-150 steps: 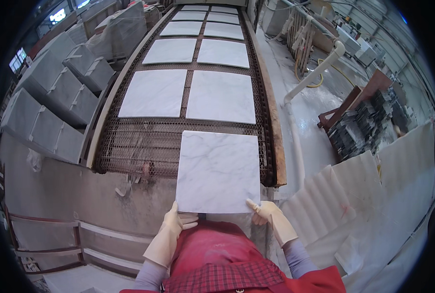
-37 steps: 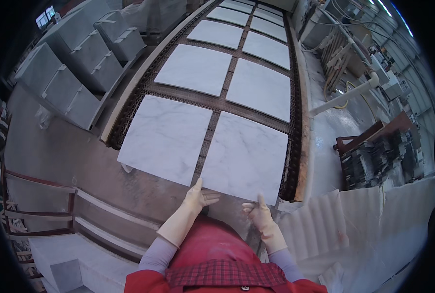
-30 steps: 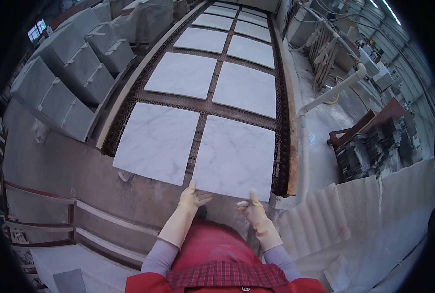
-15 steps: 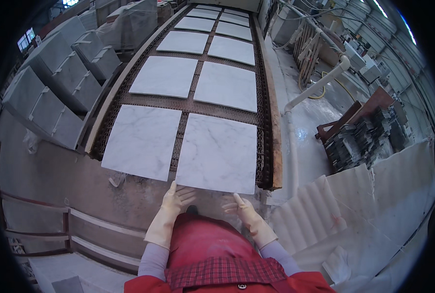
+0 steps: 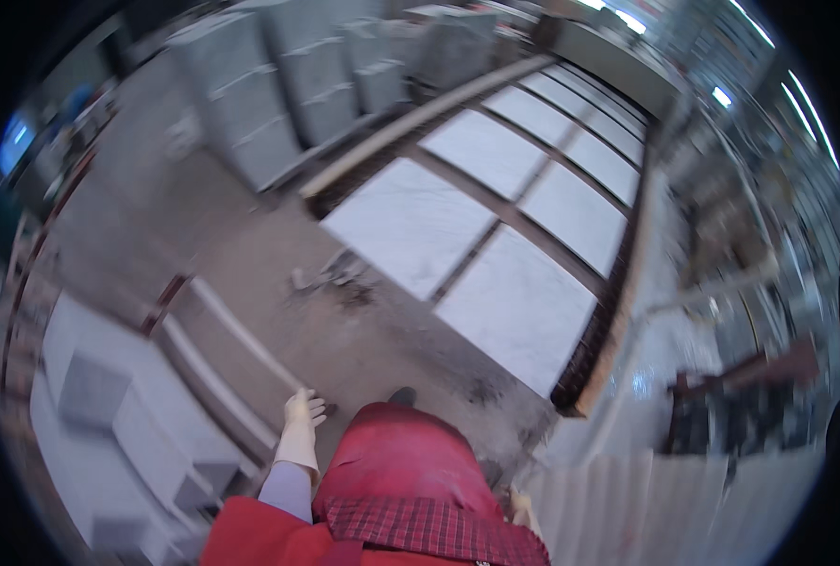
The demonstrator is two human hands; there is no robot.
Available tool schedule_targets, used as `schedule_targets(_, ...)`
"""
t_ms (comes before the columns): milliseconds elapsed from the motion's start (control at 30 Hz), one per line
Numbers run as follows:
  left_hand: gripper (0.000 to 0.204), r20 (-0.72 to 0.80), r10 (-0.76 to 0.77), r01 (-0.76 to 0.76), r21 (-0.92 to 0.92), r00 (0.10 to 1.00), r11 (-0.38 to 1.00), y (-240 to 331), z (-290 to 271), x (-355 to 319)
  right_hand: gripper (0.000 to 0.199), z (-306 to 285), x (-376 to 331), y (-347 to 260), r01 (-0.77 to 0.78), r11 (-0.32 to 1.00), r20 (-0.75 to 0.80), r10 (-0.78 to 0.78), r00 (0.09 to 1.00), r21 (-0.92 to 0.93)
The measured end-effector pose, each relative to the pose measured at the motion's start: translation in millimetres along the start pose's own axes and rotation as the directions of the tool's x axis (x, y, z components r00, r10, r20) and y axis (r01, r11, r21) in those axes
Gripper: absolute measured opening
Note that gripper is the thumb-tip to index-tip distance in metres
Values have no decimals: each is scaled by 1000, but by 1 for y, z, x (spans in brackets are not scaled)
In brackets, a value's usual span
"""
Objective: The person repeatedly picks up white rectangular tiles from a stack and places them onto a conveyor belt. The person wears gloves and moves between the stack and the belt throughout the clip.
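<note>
My left hand [image 5: 304, 412], in a cream rubber glove, is held out at waist height with its fingers apart and nothing in it. It is nearest to the pale rails [image 5: 229, 324] of a rack at the left. My right hand [image 5: 524, 514], gloved the same way, hangs low beside my red apron [image 5: 411, 453]; its fingers are blurred and partly hidden. Ahead and to the right, a left marble tile [image 5: 411, 226] and a right marble tile [image 5: 517, 307], white with faint grey veins, lie at the near end of a mesh conveyor [image 5: 585, 377], apart from both hands.
More white tiles [image 5: 484, 151] lie in two rows along the conveyor. Wrapped grey stacks [image 5: 250, 113] stand behind it at the left. Pale slabs [image 5: 99, 387] lie at lower left, corrugated sheeting [image 5: 628, 500] at lower right. Concrete floor [image 5: 241, 236] lies between.
My view has swung left, so the conveyor appears farther right and tilted. Both hands have drawn away from the near tile edge; the left moved toward the rack, the right dropped beside the apron.
</note>
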State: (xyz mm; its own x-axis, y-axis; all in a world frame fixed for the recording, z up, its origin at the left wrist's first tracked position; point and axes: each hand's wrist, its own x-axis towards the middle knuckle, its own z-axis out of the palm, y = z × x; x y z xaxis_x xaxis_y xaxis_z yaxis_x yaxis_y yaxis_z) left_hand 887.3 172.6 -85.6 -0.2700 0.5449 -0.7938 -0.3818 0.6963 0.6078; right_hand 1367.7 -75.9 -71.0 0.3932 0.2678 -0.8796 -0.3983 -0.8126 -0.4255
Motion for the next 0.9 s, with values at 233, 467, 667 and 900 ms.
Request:
schedule_targets(233, 41, -187, 109, 40, 651, 976, 758, -43, -99, -48, 37, 40, 41, -28, 169, 985, 288, -149, 946, -44)
schedule_targets(467, 44, -246, 105, 113, 730, 964, 674, -59, -140, -24, 38, 77, 10, -6, 358, 930, 279, -321, 905, -89)
schedule_targets(667, 38, 214, 231, -311, 745, 949, 590, -5, -106, -56, 38, 89, -5, 44, 277, 855, 201, -207, 957, -438)
schedule_targets(900, 35, 43, 267, -251, 502, 963, 828, -33, -208, 0, 37, 166, -96, 27, 326, 698, 275, -189, 943, -637)
